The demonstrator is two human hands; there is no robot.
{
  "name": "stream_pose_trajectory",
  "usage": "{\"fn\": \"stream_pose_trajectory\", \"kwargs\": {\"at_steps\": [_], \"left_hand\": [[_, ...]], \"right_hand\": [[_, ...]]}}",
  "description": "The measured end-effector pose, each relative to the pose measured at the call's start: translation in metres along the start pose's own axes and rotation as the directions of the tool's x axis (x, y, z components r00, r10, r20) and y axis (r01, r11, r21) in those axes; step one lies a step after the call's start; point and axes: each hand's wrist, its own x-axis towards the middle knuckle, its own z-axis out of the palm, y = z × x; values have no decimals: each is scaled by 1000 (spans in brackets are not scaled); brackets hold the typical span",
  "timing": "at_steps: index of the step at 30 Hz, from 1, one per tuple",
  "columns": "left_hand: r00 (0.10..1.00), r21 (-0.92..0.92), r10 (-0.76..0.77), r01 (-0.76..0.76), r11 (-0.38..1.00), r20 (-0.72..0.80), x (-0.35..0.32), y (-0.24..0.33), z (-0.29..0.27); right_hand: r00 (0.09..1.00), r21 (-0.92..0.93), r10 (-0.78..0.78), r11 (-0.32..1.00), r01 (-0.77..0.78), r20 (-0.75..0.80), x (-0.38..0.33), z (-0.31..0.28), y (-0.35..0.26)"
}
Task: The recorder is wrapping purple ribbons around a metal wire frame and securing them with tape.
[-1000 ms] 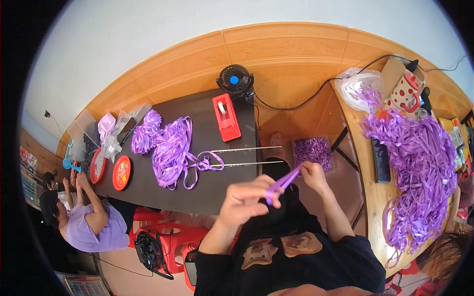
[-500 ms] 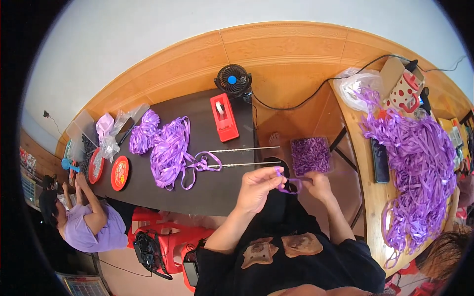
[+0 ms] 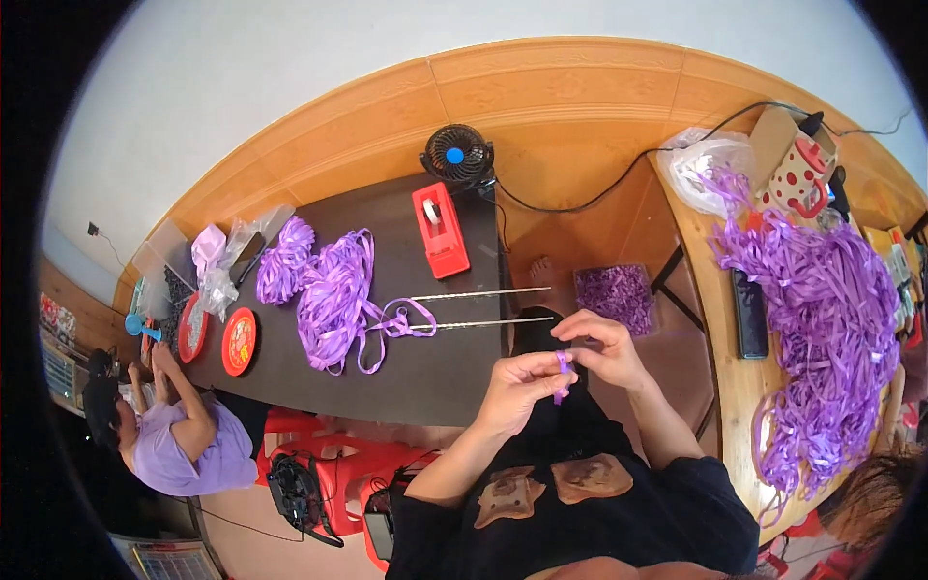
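The left hand [image 3: 512, 398] pinches a short piece of glossy purple ribbon [image 3: 562, 389] between thumb and fingertips, the flat strip hanging as a small crumpled loop over the person's dark clothing. The right hand [image 3: 615, 358] meets it from the other side, fingers bent and thumb by the left fingertips; whether it grips the ribbon too, I cannot tell at this size.

Beyond the hands, two thin, twisted-looking metal rods [image 3: 483, 293] jut over the edge of the smooth dark table [image 3: 416, 382]. A soft, looped mound of satiny purple ribbon [image 3: 333, 304] lies there, near a boxy red tape dispenser [image 3: 447, 253]. Below, a squarish tub [image 3: 651, 327] holds crinkled purple scraps. On the right, a tangled, shiny ribbon heap [image 3: 822, 329] spreads across a grained wooden table [image 3: 732, 425].
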Motion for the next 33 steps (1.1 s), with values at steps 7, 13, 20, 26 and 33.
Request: {"fn": "stream_pose_trajectory", "kwargs": {"at_steps": [7, 13, 20, 26, 33], "left_hand": [[999, -44, -31, 31, 999, 16, 1, -10, -8], [997, -2, -55, 55, 998, -61, 5, -36, -6], [940, 160, 169, -125, 979, -297, 47, -100, -36], [837, 151, 393, -363, 919, -381, 72, -97, -41], [771, 119, 440, -438, 891, -460, 80, -99, -43]], "right_hand": [[988, -27, -27, 999, 32, 154, 1, -3, -1], [969, -515, -245, 828, 223, 26, 9, -6, 6], [927, -698, -374, 668, 259, -13, 39, -11, 46], [935, -638, -353, 717, 280, 13, 77, -13, 65], [957, -477, -289, 843, 249, -12, 93, 1, 96]]}}
